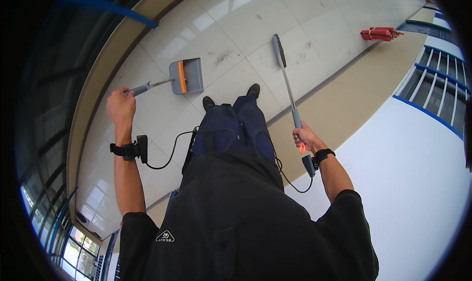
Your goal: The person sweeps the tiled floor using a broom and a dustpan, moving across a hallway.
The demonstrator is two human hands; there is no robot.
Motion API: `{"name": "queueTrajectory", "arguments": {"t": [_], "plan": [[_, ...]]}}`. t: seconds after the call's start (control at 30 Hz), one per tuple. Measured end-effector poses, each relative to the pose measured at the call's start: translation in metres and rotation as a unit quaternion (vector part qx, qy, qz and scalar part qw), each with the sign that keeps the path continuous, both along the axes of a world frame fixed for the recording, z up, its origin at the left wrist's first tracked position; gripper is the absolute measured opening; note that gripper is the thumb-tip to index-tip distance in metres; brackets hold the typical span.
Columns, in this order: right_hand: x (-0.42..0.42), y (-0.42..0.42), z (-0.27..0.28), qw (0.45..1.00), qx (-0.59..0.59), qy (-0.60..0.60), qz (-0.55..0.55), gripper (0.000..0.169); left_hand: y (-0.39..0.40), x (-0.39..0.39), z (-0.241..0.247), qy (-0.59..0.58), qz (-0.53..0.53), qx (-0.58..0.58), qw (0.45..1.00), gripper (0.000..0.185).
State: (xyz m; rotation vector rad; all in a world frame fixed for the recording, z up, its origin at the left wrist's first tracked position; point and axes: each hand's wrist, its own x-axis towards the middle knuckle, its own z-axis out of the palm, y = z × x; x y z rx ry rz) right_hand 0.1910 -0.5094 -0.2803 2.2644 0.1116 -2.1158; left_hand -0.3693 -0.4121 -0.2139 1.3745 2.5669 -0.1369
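My left hand (121, 108) grips the grey handle of a long-handled dustpan (191, 76). Its grey pan rests on the tiled floor, with an orange comb strip (182, 77) across it. In my right hand (306, 135) is the grey grip of a broom (287, 82), an orange hanging loop (302, 147) sticking out below my fingers. The broom's metal pole leads to a grey head with dark bristles (281, 52), which is at the floor ahead of my feet. Dark smudges (222, 59) mark the tiles between pan and broom head.
Red fire extinguishers (379, 34) lie or stand by the right wall's base. A beige lower wall (354, 85) runs along my right, below a barred window (435, 82). On the left is a beige ledge (83, 108) below dark glazing. Cables (166, 166) hang from both wrist devices.
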Motion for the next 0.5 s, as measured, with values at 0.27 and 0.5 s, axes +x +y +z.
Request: {"name": "queueTrajectory", "arguments": {"t": [0.27, 0.5], "plan": [[-0.024, -0.004, 0.035, 0.987, -0.021, 0.038, 0.154, 0.059, -0.005, 0.025, -0.004, -0.011, 0.022, 0.013, 1.000, 0.026], [-0.038, 0.001, 0.061, 0.971, -0.021, 0.073, 0.228, 0.073, -0.021, 0.035, -0.011, -0.027, 0.033, 0.042, 0.998, 0.024]]}}
